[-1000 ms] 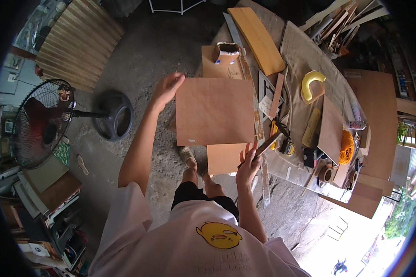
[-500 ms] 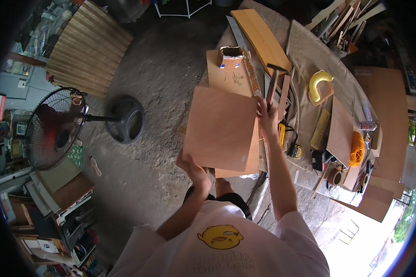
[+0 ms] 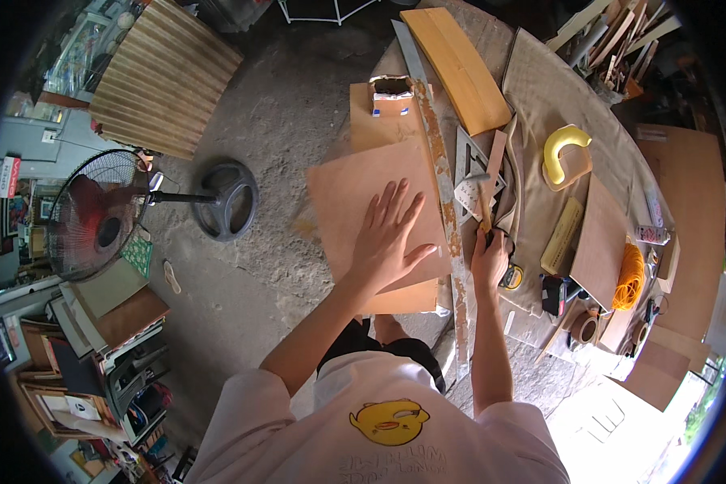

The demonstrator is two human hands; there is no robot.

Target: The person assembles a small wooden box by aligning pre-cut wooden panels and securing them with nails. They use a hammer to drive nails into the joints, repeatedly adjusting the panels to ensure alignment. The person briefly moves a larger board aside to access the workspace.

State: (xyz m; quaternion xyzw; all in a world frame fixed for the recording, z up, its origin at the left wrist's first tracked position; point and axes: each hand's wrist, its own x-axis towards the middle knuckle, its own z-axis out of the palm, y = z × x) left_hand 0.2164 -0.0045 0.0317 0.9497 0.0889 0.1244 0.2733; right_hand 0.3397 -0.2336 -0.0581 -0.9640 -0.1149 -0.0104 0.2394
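My left hand lies flat with fingers spread on a thin square brown board. That board sits at a slight tilt over another brown sheet, whose ends show beyond it. My right hand is closed round the handle of a hammer, its head pointing away from me over a metal set square. A small torn-topped carton stands on the far end of the lower sheet. Between the boards and my right hand runs a long paint-flaked strip.
A yellow plank lies at the far side. To the right are a tape measure, a yellow curved object, orange cord and tape rolls. A pedestal fan stands at left.
My left hand has moved from the board's near left corner to flat on its top. My right hand has left the board's edge and drawn the hammer nearer. The board has shifted slightly left.
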